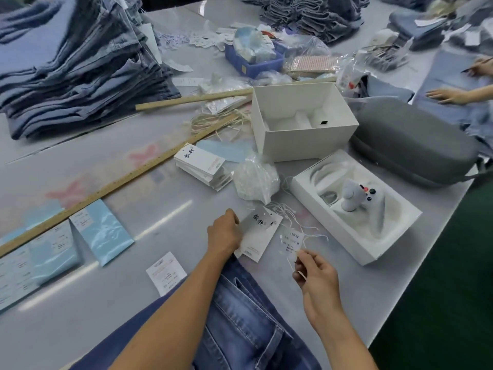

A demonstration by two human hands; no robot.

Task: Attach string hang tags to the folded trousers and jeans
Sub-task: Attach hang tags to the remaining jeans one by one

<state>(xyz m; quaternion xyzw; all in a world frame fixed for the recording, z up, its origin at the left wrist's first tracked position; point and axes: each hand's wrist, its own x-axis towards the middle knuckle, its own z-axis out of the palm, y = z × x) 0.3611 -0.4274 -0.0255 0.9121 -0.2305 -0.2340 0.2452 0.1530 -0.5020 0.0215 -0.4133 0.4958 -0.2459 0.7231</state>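
A pair of blue jeans lies at the table's near edge under my forearms. My left hand holds the left edge of a white hang tag printed with black characters, lying at the jeans' top. My right hand pinches a thin white string with a small printed tag marked 1103. Loose white strings trail between both tags. A stack of the same hang tags sits farther back, beside a clear bag.
Tall stacks of folded jeans fill the far left. Two wooden rulers cross the table. An open white box, a tray with a white device, a grey case and another person's hands stand right. Light blue bags lie left.
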